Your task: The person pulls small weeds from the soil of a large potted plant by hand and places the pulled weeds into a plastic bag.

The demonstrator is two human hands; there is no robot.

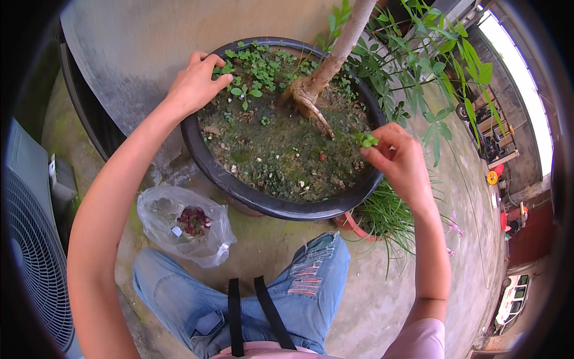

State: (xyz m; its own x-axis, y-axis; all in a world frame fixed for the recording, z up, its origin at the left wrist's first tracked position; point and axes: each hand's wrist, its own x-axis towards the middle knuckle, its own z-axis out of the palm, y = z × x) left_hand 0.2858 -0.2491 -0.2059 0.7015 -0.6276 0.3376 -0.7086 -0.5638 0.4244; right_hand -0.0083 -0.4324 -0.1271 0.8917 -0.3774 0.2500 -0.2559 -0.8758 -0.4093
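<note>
A wide black plant pot holds soil, small green weeds and a thin tree trunk with bare roots. My left hand rests on the pot's far-left rim, fingers curled among the weeds. My right hand hovers over the pot's right rim and pinches a small green weed between thumb and fingers.
A clear plastic bag with reddish plant scraps lies on the concrete left of my knees. A small terracotta pot of grass-like leaves stands right of the big pot. An outdoor fan unit is at far left. Leafy branches hang at the upper right.
</note>
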